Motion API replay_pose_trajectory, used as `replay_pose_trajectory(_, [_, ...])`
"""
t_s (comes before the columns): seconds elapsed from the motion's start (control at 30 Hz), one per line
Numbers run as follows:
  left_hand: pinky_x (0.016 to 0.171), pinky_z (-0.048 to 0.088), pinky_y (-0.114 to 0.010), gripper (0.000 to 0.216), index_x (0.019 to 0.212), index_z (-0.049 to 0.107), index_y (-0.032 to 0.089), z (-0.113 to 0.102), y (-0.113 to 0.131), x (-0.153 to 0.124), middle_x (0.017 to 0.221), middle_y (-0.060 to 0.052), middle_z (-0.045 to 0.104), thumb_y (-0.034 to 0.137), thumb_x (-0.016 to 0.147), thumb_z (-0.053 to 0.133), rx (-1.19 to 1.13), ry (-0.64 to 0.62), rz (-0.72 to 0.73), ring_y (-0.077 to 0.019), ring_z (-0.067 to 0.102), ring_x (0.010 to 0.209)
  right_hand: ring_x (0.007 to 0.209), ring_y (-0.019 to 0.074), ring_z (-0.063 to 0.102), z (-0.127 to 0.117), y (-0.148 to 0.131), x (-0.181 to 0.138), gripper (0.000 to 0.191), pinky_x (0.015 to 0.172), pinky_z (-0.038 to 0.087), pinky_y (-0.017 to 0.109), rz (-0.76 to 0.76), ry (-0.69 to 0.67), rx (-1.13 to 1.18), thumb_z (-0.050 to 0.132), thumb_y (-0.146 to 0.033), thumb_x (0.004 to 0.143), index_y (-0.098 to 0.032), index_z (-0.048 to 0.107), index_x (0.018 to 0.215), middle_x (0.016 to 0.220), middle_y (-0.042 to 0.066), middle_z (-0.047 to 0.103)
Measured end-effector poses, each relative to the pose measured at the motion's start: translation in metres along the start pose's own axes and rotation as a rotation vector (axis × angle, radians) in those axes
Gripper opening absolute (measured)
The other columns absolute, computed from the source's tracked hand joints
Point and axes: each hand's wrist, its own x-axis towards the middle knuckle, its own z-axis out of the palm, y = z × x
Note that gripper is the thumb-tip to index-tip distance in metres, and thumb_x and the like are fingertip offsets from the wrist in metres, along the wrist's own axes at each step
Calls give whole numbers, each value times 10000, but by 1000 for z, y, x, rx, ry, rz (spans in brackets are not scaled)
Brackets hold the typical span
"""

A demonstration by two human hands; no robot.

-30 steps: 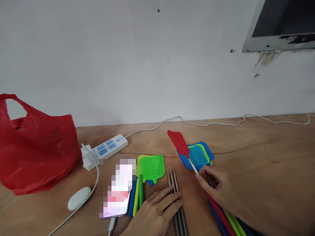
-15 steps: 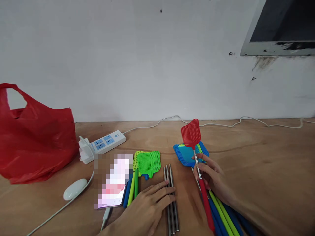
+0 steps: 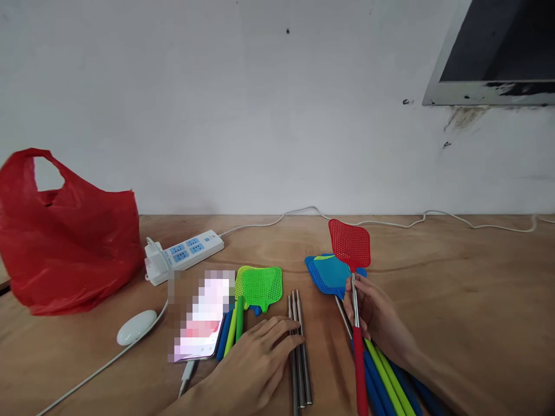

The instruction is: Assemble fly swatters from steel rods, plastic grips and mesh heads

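Note:
My right hand (image 3: 377,315) pinches the metal shaft of a red fly swatter (image 3: 350,245), whose mesh head points up and away from me. Under it lies a pile of blue and yellow-green fly swatters (image 3: 325,277), their handles (image 3: 390,375) running back beneath my right wrist. My left hand (image 3: 260,358) rests with fingers stretched and apart over several thin metal rods (image 3: 299,352) lying side by side. Just beyond the left hand is a green fly swatter (image 3: 262,286), stacked over yellow and blue ones. Loose blue, yellow and green handles (image 3: 232,332) lie beside them.
A lit phone (image 3: 203,323), partly blurred out, lies left of the handles with a cable (image 3: 186,375) plugged in. Farther left are a white mouse-shaped object (image 3: 136,327), a power strip (image 3: 191,249) and a red plastic bag (image 3: 73,248). A white cord (image 3: 281,216) runs along the wall.
The red fly swatter has turned more upright and its head has swung to the right in my right hand. My left hand's fingers have drawn back slightly on the rods. The view shifted slightly.

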Motion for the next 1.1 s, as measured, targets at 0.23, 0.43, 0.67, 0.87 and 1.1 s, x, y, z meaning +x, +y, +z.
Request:
replay_pose_trajectory(0.23, [1102, 437, -417, 498, 1318, 516, 215, 2, -1, 0, 1384, -86, 560, 0, 871, 468, -8, 5, -6, -253, 517, 1284, 355, 63, 397, 7, 3, -5, 399, 306, 338, 163, -4, 43, -26, 685, -572, 790, -184, 617, 732, 545, -34, 568])
replay_pose_trajectory(0.43, [1066, 439, -359, 337, 1236, 549, 238, -4, 4, 0, 1268, -57, 613, 72, 971, 423, -146, 124, -34, -206, 565, 1184, 450, 99, 506, 7, 3, -6, 344, 378, 427, 192, -20, 53, 80, 821, -464, 719, -184, 706, 881, 660, 19, 682])
replay_pose_trajectory(0.67, [946, 476, -361, 219, 1158, 594, 240, -14, 11, 0, 1097, -56, 674, 228, 1008, 434, -362, 213, -85, -230, 600, 1032, 697, 159, 640, 14, 4, -13, 277, 577, 529, 247, -25, -3, 124, 839, -430, 717, -201, 754, 849, 952, 87, 751])
replay_pose_trajectory(0.87, [864, 489, -330, 172, 1115, 616, 243, -1, 9, 0, 934, -19, 662, 325, 974, 563, -326, 180, -253, -212, 603, 920, 785, 186, 704, 17, 11, -17, 262, 664, 545, 277, -20, -57, 122, 800, -439, 773, -225, 761, 918, 958, 79, 764])
replay_pose_trajectory(1.1, [650, 430, -244, 236, 956, 586, 229, 0, 10, -1, 782, 20, 594, 404, 1028, 446, -341, 130, -328, -158, 550, 715, 753, 231, 687, 15, 8, -18, 433, 577, 547, 312, -66, -115, 72, 710, -612, 774, -201, 772, 894, 855, 105, 755])
